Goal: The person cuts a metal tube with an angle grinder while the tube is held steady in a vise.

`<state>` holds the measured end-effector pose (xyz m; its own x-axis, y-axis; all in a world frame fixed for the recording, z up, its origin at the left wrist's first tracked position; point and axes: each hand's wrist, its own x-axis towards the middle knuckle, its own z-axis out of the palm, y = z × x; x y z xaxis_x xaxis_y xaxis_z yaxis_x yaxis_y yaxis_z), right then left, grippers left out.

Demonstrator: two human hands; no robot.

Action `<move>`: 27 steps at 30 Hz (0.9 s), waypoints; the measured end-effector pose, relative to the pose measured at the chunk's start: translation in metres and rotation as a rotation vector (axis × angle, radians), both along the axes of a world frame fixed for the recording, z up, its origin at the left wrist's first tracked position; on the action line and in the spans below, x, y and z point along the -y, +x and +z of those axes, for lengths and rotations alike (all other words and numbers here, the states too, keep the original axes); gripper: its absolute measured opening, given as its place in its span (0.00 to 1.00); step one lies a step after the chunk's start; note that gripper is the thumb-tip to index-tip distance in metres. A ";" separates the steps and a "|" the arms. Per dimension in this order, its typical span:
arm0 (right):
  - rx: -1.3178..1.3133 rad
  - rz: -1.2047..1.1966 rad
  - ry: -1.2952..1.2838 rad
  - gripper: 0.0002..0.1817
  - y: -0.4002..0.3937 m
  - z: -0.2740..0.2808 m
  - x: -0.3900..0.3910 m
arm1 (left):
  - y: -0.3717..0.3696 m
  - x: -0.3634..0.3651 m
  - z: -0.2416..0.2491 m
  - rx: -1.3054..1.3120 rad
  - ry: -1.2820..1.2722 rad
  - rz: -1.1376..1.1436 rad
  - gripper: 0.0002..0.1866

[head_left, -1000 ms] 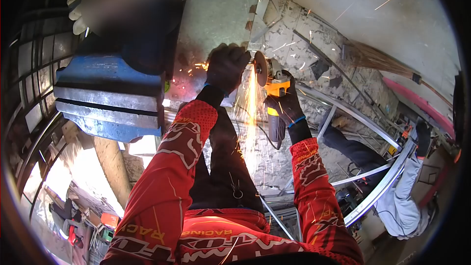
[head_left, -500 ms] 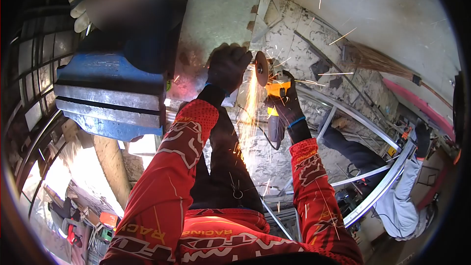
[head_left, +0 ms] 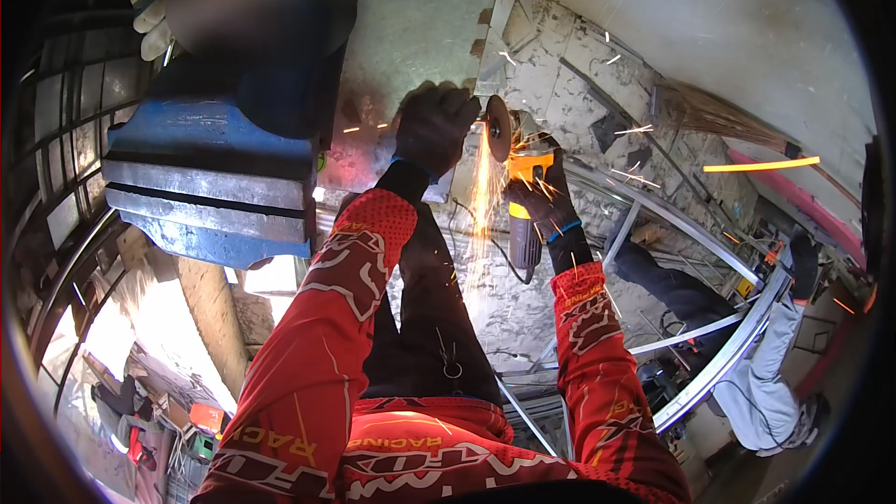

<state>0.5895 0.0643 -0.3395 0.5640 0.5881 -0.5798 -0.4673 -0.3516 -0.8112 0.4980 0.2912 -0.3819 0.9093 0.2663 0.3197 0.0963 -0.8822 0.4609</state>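
A grey-green metal tabletop (head_left: 411,28) spreads beside a blue, steel-faced bench vise (head_left: 210,168) at its left edge. Beyond its right edge, a yellow-and-black angle grinder (head_left: 529,170) is gripped in a worker's black-gloved right hand (head_left: 543,201); the black-gloved left hand (head_left: 434,131), fingers curled, anything held hidden, hovers near the spinning round disc (head_left: 500,131), orange sparks (head_left: 482,196) streaming down.

Sparks (head_left: 482,189) glare | lower-left washout, seemingly daylight | black fisheye rim | upper-left blur
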 end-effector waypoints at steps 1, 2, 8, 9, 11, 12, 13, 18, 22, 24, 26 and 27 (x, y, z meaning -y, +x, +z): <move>0.060 0.048 0.000 0.49 0.001 -0.001 -0.002 | 0.000 0.000 0.000 0.004 -0.007 0.000 0.13; -0.083 -0.023 0.042 0.51 0.001 0.002 0.000 | 0.000 0.000 0.000 0.008 -0.013 -0.001 0.13; 0.012 0.017 -0.044 0.55 0.000 0.004 -0.003 | 0.001 -0.002 0.001 0.021 -0.022 -0.019 0.12; 0.012 0.016 -0.044 0.55 0.000 0.003 -0.002 | 0.000 -0.002 0.000 0.021 -0.022 -0.019 0.12; 0.061 0.031 -0.170 0.55 -0.002 0.002 -0.001 | 0.000 -0.001 -0.001 0.028 -0.020 -0.020 0.12; 0.061 0.031 -0.169 0.55 -0.003 0.001 -0.001 | 0.000 -0.001 -0.001 0.028 -0.019 -0.021 0.12; 0.050 0.021 -0.130 0.55 -0.004 0.001 0.000 | 0.001 -0.001 -0.002 0.039 -0.015 -0.015 0.13; -0.031 -0.018 -0.055 0.55 -0.005 0.005 -0.002 | 0.000 0.000 -0.001 0.043 -0.002 -0.010 0.13; 0.051 -0.007 -0.100 0.55 -0.003 0.000 -0.005 | -0.001 0.000 0.003 0.012 -0.005 0.009 0.13; 0.063 0.003 -0.114 0.55 -0.002 -0.001 -0.004 | -0.001 0.000 0.001 -0.008 -0.023 -0.013 0.13; 0.007 -0.019 -0.132 0.55 -0.002 0.004 -0.007 | 0.000 0.000 0.001 0.010 -0.027 -0.011 0.13; 0.008 -0.018 -0.132 0.55 -0.002 0.003 -0.007 | 0.000 0.000 0.001 0.011 -0.027 -0.011 0.13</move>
